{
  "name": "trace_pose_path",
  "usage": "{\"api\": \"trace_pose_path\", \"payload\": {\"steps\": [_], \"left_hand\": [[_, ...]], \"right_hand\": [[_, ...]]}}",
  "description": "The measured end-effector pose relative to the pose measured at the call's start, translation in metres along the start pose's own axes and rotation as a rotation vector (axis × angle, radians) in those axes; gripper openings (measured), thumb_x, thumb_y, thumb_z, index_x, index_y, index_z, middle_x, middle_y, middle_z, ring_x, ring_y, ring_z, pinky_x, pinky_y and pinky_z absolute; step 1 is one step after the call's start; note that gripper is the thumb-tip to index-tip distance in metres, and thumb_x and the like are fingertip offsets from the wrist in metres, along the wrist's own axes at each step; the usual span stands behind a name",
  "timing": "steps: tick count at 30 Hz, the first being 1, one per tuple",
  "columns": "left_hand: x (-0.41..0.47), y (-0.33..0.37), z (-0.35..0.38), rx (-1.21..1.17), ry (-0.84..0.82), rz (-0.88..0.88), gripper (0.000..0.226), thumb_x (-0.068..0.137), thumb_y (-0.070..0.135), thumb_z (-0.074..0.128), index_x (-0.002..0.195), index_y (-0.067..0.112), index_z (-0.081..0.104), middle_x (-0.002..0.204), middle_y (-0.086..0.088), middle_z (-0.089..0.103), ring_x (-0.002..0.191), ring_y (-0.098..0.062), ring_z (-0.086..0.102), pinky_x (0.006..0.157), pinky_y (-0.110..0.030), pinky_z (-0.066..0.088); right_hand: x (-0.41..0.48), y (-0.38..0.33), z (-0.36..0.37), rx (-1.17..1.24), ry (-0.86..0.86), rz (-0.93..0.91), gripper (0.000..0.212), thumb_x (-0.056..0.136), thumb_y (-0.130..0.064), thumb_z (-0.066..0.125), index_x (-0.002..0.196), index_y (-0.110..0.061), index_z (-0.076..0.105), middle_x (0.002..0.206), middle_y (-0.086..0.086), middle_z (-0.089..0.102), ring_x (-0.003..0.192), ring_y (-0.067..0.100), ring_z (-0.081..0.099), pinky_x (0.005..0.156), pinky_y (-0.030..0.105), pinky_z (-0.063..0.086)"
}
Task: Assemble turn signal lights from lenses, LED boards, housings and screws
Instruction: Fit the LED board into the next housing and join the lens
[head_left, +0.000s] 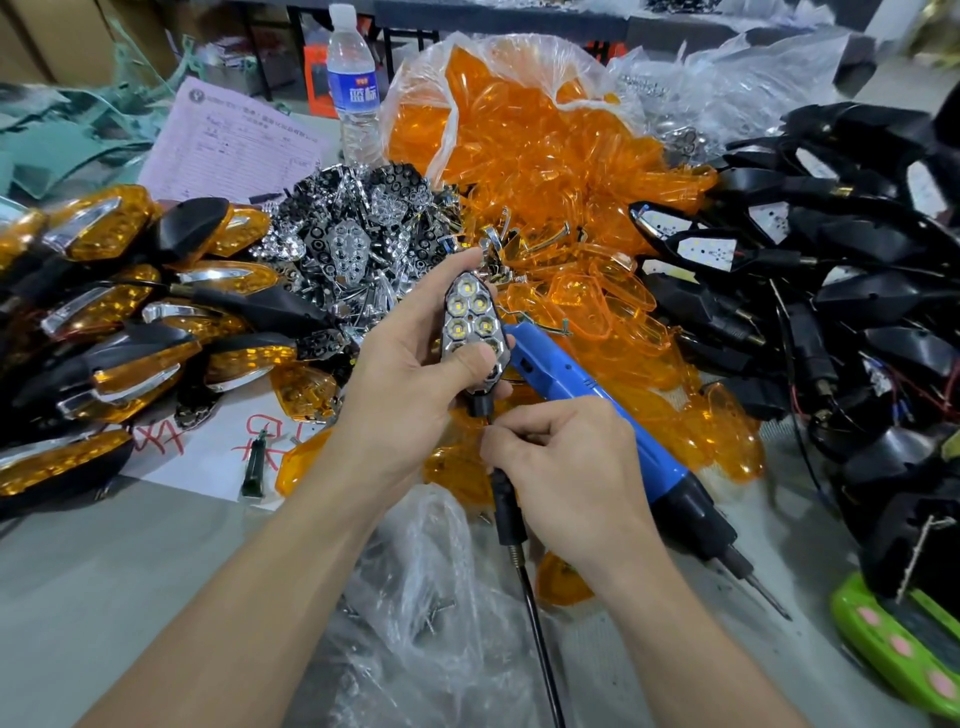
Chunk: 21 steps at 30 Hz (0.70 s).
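My left hand (415, 369) grips a black turn signal housing with a chrome reflector and lit-looking LEDs (470, 325) in it, thumb pressed on the reflector's lower part. Just below it my right hand (566, 462) pinches the housing's black stem and wire (511, 525), which hangs down toward me. A pile of orange lenses (561, 171) spills from a clear bag behind. Chrome reflectors (353, 239) are heaped at centre left. Black housings with white LED boards (831, 270) lie at the right.
Finished orange-and-black lights (114, 312) are stacked at the left. A blue electric screwdriver (623, 436) lies on the table under my right hand. A water bottle (353, 78) and pink paper (234, 145) stand behind. Crumpled clear plastic (426, 597) with loose screws is near me; a green object (904, 644) sits at the right.
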<state>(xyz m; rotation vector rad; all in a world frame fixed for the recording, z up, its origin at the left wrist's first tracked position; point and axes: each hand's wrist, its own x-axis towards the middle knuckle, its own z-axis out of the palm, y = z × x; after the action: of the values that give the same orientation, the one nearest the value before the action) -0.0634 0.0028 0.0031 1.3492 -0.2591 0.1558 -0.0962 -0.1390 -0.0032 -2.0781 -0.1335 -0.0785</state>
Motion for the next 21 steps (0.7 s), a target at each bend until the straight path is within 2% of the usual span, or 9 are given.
{"api": "trace_pose_path", "payload": {"steps": [2, 4, 9, 13, 15, 18, 19, 21], "left_hand": [[0.0, -0.001, 0.0, -0.009, -0.004, -0.008, 0.068, 0.096, -0.015, 0.057, 0.132, 0.043, 0.062, 0.128, -0.005, 0.066, 0.102, -0.026, 0.065, 0.072, -0.035, 0.062], [0.0, -0.002, 0.0, 0.005, -0.01, -0.011, 0.066, 0.094, -0.009, 0.059, 0.131, 0.045, 0.063, 0.124, -0.002, 0.068, 0.101, -0.027, 0.065, 0.072, -0.036, 0.062], [0.0, -0.003, 0.0, 0.044, -0.005, -0.034, 0.06, 0.087, 0.005, 0.062, 0.131, 0.045, 0.063, 0.129, -0.005, 0.065, 0.101, -0.026, 0.066, 0.071, -0.036, 0.061], [0.001, -0.004, -0.002, 0.044, 0.02, -0.019, 0.059, 0.087, -0.001, 0.062, 0.132, 0.037, 0.064, 0.125, -0.01, 0.066, 0.091, -0.016, 0.063, 0.068, -0.035, 0.062], [0.002, -0.005, -0.002, 0.013, 0.048, -0.026, 0.06, 0.09, -0.01, 0.061, 0.128, 0.037, 0.066, 0.115, -0.012, 0.066, 0.088, -0.019, 0.062, 0.066, -0.035, 0.061], [0.003, -0.006, -0.003, 0.017, 0.067, -0.072, 0.062, 0.094, -0.015, 0.059, 0.129, 0.036, 0.064, 0.115, -0.011, 0.065, 0.089, -0.025, 0.061, 0.067, -0.039, 0.061], [0.003, -0.006, -0.003, 0.027, 0.066, -0.092, 0.062, 0.095, -0.014, 0.059, 0.131, 0.036, 0.061, 0.122, -0.012, 0.065, 0.091, -0.025, 0.062, 0.068, -0.04, 0.062], [0.002, -0.006, -0.002, 0.039, 0.06, -0.13, 0.06, 0.096, -0.014, 0.059, 0.134, 0.033, 0.058, 0.133, -0.017, 0.062, 0.094, -0.027, 0.065, 0.068, -0.04, 0.062]], "right_hand": [[-0.001, -0.001, 0.001, 0.0, 0.003, -0.011, 0.034, 0.083, -0.019, 0.072, 0.052, -0.022, 0.062, 0.044, -0.004, 0.04, 0.047, 0.011, 0.036, 0.047, 0.018, 0.028], [-0.002, -0.002, 0.002, 0.012, 0.008, -0.022, 0.04, 0.083, -0.016, 0.071, 0.047, -0.026, 0.058, 0.042, -0.007, 0.038, 0.047, 0.012, 0.035, 0.046, 0.017, 0.027], [-0.003, 0.0, 0.004, 0.027, 0.022, -0.057, 0.047, 0.083, -0.012, 0.07, 0.043, -0.033, 0.056, 0.04, -0.011, 0.039, 0.044, 0.011, 0.038, 0.044, 0.016, 0.029], [0.0, 0.003, 0.004, -0.038, 0.031, -0.076, 0.037, 0.084, -0.017, 0.069, 0.05, -0.028, 0.061, 0.042, -0.009, 0.045, 0.044, 0.011, 0.041, 0.045, 0.018, 0.031], [0.002, 0.002, -0.002, -0.087, -0.004, -0.075, 0.028, 0.087, -0.026, 0.071, 0.059, -0.024, 0.068, 0.047, -0.006, 0.051, 0.047, 0.011, 0.044, 0.046, 0.019, 0.033], [0.006, -0.001, -0.024, -0.095, 0.029, -0.06, 0.014, 0.09, -0.033, 0.074, 0.077, -0.03, 0.079, 0.063, -0.014, 0.069, 0.058, 0.007, 0.06, 0.054, 0.021, 0.046], [0.007, -0.002, -0.034, -0.092, 0.049, -0.045, 0.012, 0.09, -0.03, 0.074, 0.081, -0.034, 0.08, 0.069, -0.016, 0.072, 0.064, 0.006, 0.065, 0.059, 0.023, 0.052], [0.005, -0.001, -0.056, -0.135, 0.03, -0.024, 0.021, 0.09, -0.018, 0.075, 0.083, -0.038, 0.081, 0.075, -0.017, 0.075, 0.07, 0.007, 0.07, 0.068, 0.025, 0.059]]}}
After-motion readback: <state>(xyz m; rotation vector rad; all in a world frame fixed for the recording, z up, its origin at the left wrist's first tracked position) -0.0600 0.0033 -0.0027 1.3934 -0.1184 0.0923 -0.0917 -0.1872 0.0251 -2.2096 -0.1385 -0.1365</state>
